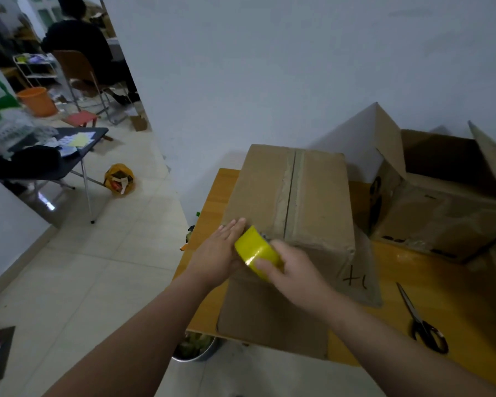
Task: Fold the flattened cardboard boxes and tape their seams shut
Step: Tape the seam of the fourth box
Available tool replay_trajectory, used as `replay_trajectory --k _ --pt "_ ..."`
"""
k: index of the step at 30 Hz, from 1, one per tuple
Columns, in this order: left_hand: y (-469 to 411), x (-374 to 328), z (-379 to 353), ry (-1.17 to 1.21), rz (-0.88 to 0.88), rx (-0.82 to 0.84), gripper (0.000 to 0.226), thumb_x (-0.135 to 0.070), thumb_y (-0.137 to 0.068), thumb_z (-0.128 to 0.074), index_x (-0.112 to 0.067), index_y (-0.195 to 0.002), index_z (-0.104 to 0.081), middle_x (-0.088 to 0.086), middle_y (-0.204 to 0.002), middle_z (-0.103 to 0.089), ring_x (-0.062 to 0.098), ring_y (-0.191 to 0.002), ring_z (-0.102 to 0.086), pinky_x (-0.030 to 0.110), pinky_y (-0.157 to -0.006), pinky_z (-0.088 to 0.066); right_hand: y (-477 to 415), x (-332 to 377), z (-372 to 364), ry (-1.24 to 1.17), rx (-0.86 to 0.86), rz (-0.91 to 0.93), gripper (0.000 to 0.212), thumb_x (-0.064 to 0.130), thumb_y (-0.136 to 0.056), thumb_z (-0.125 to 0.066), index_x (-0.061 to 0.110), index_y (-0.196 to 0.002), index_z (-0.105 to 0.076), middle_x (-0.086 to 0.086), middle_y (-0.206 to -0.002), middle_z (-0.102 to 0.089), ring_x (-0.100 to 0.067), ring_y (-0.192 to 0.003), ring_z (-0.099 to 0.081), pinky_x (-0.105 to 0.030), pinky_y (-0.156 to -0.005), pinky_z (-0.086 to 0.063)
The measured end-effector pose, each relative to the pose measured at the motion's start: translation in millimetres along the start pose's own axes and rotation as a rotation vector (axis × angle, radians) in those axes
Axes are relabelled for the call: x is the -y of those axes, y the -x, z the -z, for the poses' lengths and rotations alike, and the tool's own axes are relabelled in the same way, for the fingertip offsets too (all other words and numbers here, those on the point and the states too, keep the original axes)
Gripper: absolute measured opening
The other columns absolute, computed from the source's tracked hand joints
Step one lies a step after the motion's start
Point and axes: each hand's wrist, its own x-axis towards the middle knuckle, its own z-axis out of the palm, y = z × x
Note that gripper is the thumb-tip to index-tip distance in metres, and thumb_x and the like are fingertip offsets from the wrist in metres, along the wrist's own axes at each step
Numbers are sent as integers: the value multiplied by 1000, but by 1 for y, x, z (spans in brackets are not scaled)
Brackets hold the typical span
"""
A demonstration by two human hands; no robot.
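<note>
The cardboard box point(258, 190) is steadied by the flat-fingered left hand point(219, 255) while the tape roll point(254, 249), clasped in the right hand point(294, 266), likely must next be drawn along the seam point(288, 202).

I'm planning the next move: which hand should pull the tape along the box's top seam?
Right. The right hand grips the yellow tape roll close to the near end of the seam on the closed box. The left hand lies flat against the box, likely steadying it.
</note>
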Motion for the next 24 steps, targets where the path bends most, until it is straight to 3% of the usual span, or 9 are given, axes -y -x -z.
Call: replay_trajectory --k 3,6,8,10,15,18,19,21,24 --pt "3 -5 -1 -48 2 -22 83 -38 -92 -59 -15 -153 -6 -1 -160 -12 12 -147 -7 18 -112 3 -22 19 29 -223 -144 -131 35 39 -96 -56 8 -80 -55 -6 -68 -47 -14 -62 -47 -31 -60 -36" --pt "2 -8 -1 -75 17 -34 84 -37 -93 -58 -14 -153 -4 1 -160 -10 13 -147 -6 18 -112 4 -50 38 56 84 -127 -166 41 45 -95 -53 6 -85 -59 -11 -78 -56 -23 -71 -54 -33 -63 -39" --pt "3 -8 -1 -94 25 -35 85 -37 -93 -57 -15 -153 -1 0 -160 -8 13 -147 -6 17 -110 6 -50 45 82 292 -75 -170 35 48 -93 -55 17 -106 -60 2 -100 -59 -14 -89 -56 -30 -72 -43" --pt "4 -8 -2 -122 22 -37 85 -38 -94 -56 -17 -153 2 -2 -161 -6 12 -147 -4 18 -110 6 -35 37 111 466 4 -161 37 45 -92 -57 26 -124 -56 9 -110 -58 -5 -89 -55 -28 -78 -48" --pt "2 -12 -6 -187 11 -17 80 -41 -96 -50 -22 -153 4 -4 -160 4 11 -147 4 22 -112 9 -10 6 116 756 93 -222 25 41 -97 -49 29 -107 -68 9 -102 -68 -9 -77 -59 -31 -62 -55" --pt "3 -13 -6 -208 14 -8 79 -41 -96 -49 -23 -153 2 -2 -161 5 13 -147 5 23 -112 10 -16 4 112 782 54 -246 32 40 -98 -46 30 -127 -56 5 -107 -66 -13 -83 -59 -28 -59 -48" --pt "3 -14 -7 -214 18 -6 78 -41 -96 -49 -23 -153 3 -2 -161 6 13 -147 6 23 -112 10 -17 3 112 780 49 -257 37 40 -97 -46 30 -132 -48 5 -99 -65 -13 -77 -58 -27 -54 -44" --pt "4 -18 -8 -226 38 -13 78 -42 -96 -48 -23 -153 3 0 -161 7 15 -147 7 26 -114 9 -18 3 112 778 50 -277 39 38 -97 -46 27 -134 -39 6 -77 -56 -11 -64 -52 -26 -47 -34" --pt "5 -31 -10 -251 98 -26 81 -49 -96 -44 -21 -152 6 2 -160 12 18 -147 11 30 -118 6 -22 3 112 751 9 -269 34 34 -99 -42 22 -131 -38 5 -72 -52 -10 -60 -49 -27 -46 -30"
